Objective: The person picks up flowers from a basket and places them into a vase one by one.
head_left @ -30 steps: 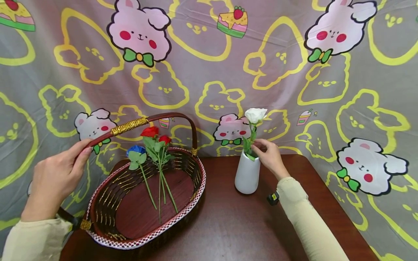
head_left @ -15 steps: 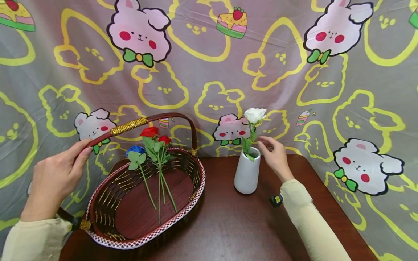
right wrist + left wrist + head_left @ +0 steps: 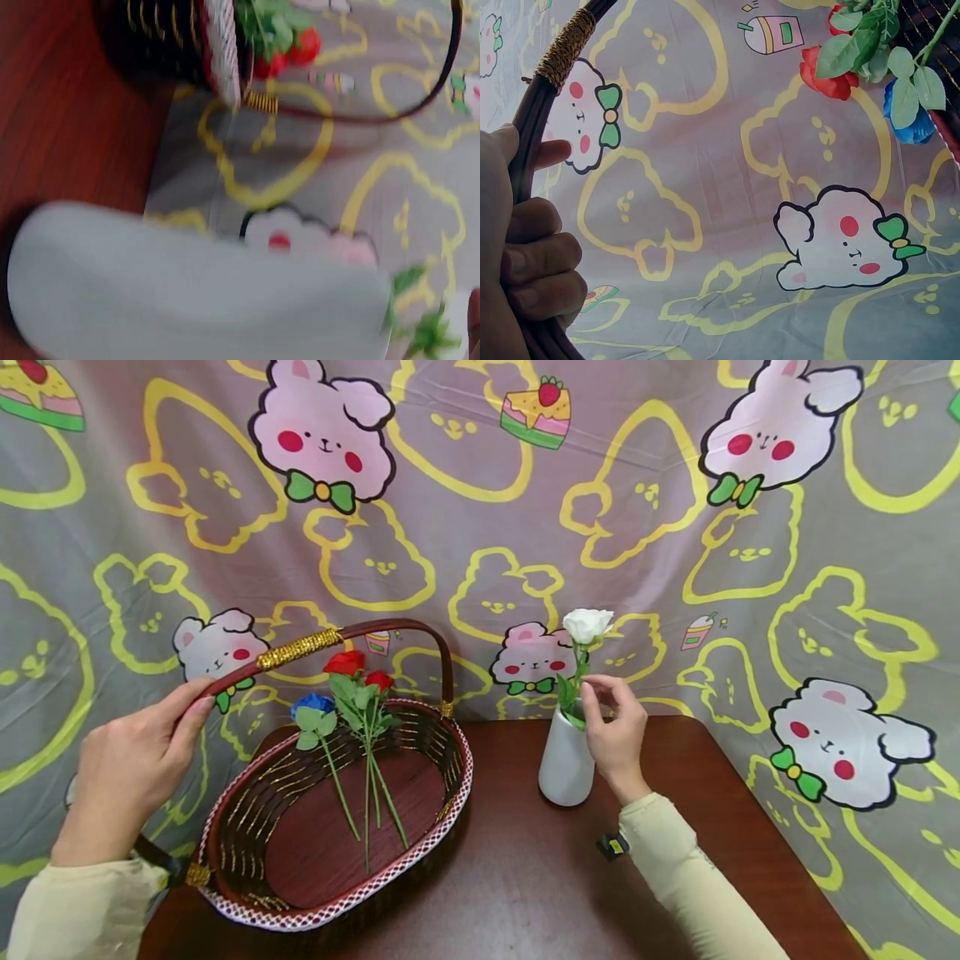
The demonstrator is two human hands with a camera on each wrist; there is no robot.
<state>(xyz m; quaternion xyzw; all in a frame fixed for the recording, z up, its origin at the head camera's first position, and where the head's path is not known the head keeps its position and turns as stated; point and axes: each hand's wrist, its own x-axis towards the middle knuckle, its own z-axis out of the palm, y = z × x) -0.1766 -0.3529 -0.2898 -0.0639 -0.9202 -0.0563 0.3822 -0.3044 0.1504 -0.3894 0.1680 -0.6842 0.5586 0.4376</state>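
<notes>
My left hand grips the handle of a dark woven basket near its left end. Two red roses and a blue rose lean inside the basket, heads toward its back rim. To the right stands a white vase with a white rose upright in it. Beside the vase mouth is my right hand, fingers loosely bent, thumb and forefinger overlapping the rose's leaves in the head view. In the right wrist view the vase fills the lower part and only a fingertip shows.
Basket and vase stand on a brown wooden table. A grey cloth printed with rabbits hangs close behind it. The basket's handle arches high, with a gold wrapping near its top. A small black device sits at my right wrist.
My right hand drew back rightward from the rose's stem, then came left again, now in front of the vase's right rim. Left hand, basket and vase have stayed in place.
</notes>
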